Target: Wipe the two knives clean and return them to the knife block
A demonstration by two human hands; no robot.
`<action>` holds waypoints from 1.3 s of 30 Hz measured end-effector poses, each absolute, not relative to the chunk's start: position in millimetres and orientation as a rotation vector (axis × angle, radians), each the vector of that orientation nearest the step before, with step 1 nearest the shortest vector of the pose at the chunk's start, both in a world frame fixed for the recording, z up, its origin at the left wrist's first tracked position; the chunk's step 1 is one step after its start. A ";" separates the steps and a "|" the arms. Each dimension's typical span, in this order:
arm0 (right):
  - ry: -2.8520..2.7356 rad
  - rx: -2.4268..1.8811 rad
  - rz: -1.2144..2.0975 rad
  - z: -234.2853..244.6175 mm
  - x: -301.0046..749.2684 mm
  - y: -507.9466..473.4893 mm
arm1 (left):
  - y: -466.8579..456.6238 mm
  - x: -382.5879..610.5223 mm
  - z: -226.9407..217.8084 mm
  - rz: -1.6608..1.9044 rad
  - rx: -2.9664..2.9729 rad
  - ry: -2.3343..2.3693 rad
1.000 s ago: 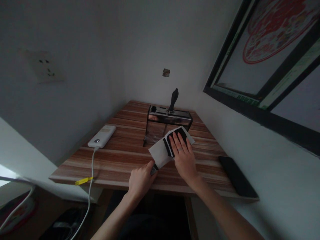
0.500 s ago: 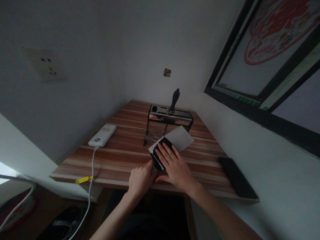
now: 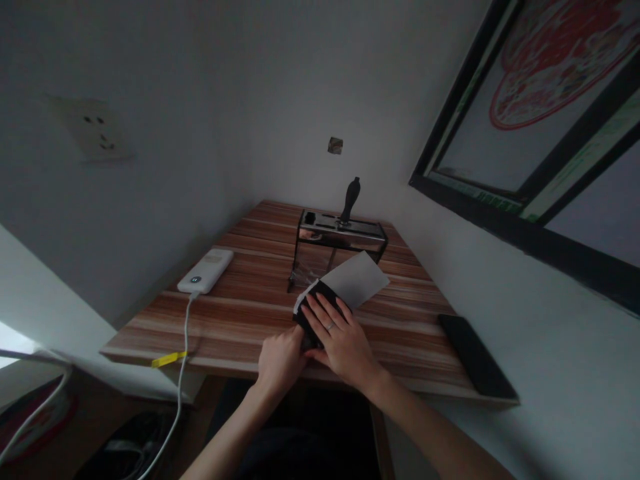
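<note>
The left hand (image 3: 281, 359) gripped the cleaver (image 3: 359, 277) in front of the slotted stand (image 3: 320, 233). The right hand (image 3: 345, 347), laid flat, pressed a black cloth (image 3: 324, 291) to it. A black-handled tool (image 3: 351, 199) stood in the stand.

The table (image 3: 240, 323) has a reddish-brown top with pale streaks of grain running from side to side, and a light front edge. Flat on its left part lies a white power bank (image 3: 207, 272), its white cable (image 3: 186, 327) crossing the top and dropping over the front edge, where a yellow tag (image 3: 167, 360) touches it. Toward the back stands a black-framed stand (image 3: 345, 230) with clear sides and a shiny metal top, and along the right edge lies a flat black slab (image 3: 477, 357).
</note>
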State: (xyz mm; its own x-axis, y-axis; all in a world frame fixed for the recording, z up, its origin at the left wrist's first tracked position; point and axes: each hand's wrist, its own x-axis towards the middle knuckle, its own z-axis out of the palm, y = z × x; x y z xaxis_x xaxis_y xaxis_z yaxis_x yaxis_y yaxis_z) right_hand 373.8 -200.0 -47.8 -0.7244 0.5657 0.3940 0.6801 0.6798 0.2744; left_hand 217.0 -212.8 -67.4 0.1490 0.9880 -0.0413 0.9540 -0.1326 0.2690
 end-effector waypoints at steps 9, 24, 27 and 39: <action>-2.644 -0.950 -0.598 -39.3 378.7 -193.7 | -213.0 217.6 -63.6 0.235 2.172 1.925; -2.389 -1.253 -0.660 -16.0 412.5 -166.4 | -214.5 219.5 -62.0 0.292 2.229 1.898; -2.277 -1.343 -0.670 -11.7 422.8 -159.6 | -215.0 220.1 -61.8 0.287 2.238 1.883; -2.087 -1.429 -0.652 -20.6 406.2 -163.0 | -216.4 222.3 -56.2 0.226 2.184 1.917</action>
State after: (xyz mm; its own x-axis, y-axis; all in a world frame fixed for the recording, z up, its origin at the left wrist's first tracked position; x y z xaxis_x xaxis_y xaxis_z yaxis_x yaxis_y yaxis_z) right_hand 406.2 -163.0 -20.6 -0.3054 0.6879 0.6584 0.9404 0.3264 0.0951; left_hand 222.3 -216.4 -56.2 0.1339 0.9904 -0.0332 0.9555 -0.1201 0.2693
